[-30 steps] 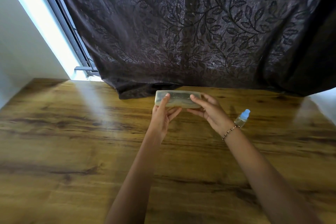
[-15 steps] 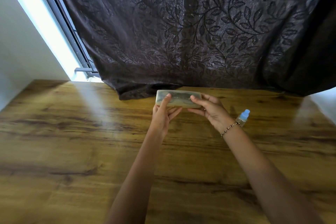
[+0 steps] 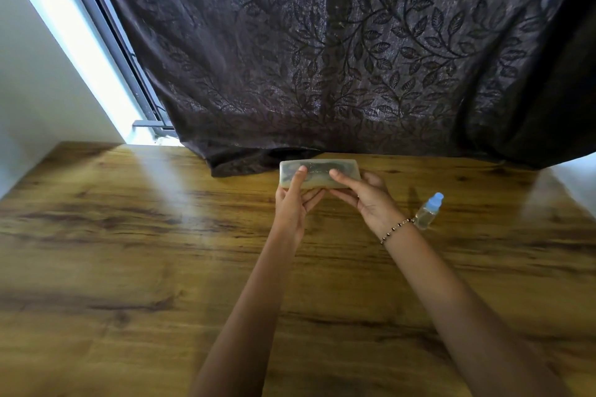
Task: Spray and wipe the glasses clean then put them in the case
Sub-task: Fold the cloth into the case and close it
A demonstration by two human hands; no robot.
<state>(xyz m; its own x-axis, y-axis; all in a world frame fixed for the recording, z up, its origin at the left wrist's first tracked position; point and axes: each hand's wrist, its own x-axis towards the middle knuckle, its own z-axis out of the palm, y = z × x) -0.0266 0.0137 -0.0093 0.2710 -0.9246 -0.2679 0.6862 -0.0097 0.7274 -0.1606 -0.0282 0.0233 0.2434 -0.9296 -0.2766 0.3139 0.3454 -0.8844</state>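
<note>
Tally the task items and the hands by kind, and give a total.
Translucent rectangular glasses case: 1
Small clear spray bottle with blue cap: 1
Hands: 2, left hand and right hand, both holding the case
Total: 4

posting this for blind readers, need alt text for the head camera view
A left hand and right hand hold a translucent case, thumbs on top, at the far side of a wooden table. A small spray bottle with a blue cap stands to the right; a dark leaf-patterned curtain hangs behind.
</note>
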